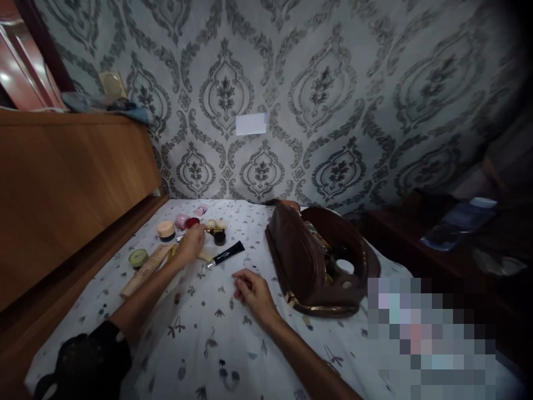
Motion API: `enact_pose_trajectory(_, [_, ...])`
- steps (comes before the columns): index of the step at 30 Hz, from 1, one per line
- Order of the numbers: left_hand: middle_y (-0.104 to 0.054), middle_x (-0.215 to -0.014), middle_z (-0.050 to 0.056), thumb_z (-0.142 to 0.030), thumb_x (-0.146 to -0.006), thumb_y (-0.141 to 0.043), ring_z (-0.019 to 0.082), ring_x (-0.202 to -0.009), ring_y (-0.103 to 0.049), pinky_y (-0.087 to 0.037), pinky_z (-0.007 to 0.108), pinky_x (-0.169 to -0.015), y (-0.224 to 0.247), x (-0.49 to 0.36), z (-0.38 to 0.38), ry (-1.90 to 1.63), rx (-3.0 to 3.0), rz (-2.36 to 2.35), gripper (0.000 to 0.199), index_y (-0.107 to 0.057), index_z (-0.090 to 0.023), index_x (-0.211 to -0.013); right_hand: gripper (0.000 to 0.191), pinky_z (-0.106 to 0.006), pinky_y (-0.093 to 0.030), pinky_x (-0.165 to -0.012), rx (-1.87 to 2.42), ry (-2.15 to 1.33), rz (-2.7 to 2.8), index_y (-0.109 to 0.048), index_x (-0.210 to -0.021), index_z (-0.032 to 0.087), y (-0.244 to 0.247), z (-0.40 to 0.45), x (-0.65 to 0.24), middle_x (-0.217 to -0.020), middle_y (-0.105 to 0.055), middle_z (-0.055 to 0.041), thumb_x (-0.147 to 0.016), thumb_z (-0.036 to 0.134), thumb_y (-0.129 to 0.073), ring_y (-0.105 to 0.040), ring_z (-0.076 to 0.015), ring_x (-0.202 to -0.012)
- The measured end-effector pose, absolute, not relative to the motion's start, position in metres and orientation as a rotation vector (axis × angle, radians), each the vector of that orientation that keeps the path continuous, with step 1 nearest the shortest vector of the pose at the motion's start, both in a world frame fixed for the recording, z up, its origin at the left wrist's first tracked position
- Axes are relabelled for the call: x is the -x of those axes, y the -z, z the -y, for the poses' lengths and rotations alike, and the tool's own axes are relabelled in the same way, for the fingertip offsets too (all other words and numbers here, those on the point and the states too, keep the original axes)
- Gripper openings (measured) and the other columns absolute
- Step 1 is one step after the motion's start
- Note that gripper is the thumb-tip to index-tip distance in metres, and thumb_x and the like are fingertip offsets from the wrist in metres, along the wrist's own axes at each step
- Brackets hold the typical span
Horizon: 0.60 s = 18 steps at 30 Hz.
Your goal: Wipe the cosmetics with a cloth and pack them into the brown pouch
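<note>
My left hand [192, 244] is among small cosmetics on a printed sheet. Its fingers are closed, and whatever they hold is hidden. Close to its fingertips are a red-lidded jar [192, 222] and a small dark round container [220, 238]. A black tube with a silvery end [226, 254] lies to its right. Beneath and left of the wrist is a long beige tube [145, 271], near a green-lidded jar [138, 258] and a peach-lidded jar [165, 230]. Resting over the sheet, my right hand [257, 297] is empty, its fingers loosely bent and apart, left of a brown bag [295, 253].
The brown bag gapes, showing a white-lidded item [345, 267] inside. A wooden panel [75, 189] borders the left side, and a patterned wall [283, 83] stands behind. On the right, a clear bottle [458, 225] lies on a dark surface. Part of the lower right is pixelated.
</note>
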<state>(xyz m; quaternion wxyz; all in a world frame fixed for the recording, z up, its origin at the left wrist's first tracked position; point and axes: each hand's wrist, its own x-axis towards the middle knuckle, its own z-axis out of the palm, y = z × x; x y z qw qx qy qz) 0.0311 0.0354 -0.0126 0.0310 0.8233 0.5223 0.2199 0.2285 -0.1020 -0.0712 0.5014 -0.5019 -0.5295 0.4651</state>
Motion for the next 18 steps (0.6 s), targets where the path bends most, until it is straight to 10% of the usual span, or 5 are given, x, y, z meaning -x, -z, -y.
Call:
enact_pose_trajectory(9, [-0.071, -0.112, 0.010, -0.054, -0.079, -0.062, 0.031, -0.106, -0.065, -0.049, 0.034, -0.080, 0.002, 0.004, -0.111, -0.230, -2.339, -1.947, 0.048, -0.059, -0.025, -0.116, 0.024, -0.023, -0.042, -0.049, 1.245, -1.132, 1.313, -0.064, -0.090, 0.017, 0.070, 0.104, -0.229, -0.056, -0.059, 0.0031, -0.079, 0.036, -0.053, -0.054, -0.0122, -0.048])
enact_pose_trajectory(18, [-0.069, -0.115, 0.018, -0.053, -0.080, -0.057, 0.035, -0.104, -0.066, -0.049, 0.037, -0.076, 0.011, 0.000, -0.120, -0.179, -2.254, -2.053, 0.049, -0.059, -0.018, -0.114, 0.020, -0.023, -0.042, -0.050, 1.238, -1.132, 1.321, -0.064, -0.090, 0.018, 0.071, 0.104, -0.230, -0.060, -0.060, 0.0020, -0.081, 0.032, -0.053, -0.055, -0.0124, -0.050])
